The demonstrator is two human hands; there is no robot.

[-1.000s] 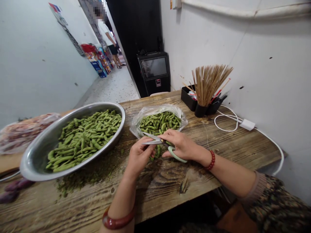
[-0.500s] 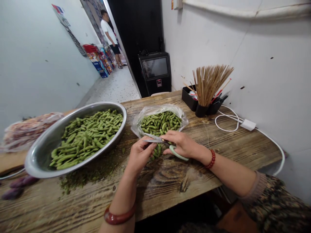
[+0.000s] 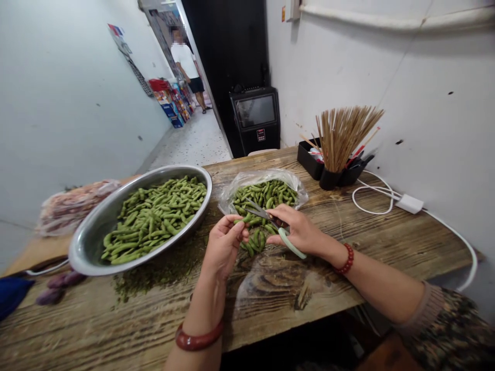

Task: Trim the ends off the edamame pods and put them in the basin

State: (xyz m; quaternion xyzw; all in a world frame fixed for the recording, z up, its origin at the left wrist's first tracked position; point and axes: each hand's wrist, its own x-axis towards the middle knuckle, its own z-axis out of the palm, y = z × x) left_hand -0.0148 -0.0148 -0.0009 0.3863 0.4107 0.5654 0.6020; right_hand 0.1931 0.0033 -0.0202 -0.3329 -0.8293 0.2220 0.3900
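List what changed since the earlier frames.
The scissors have swung off the left hand, toward the bag. The view swung left, bringing in a blue item. Right hand still grips the scissors; bowl and bag stayed put.

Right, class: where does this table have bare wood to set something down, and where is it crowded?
Bare wood shows on the table left of the red bangle, nearer than the trimmings, and between the right forearm and the white adapter. It is crowded around the left hand and right hand: scissors, loose pods, plastic bag, metal bowl.
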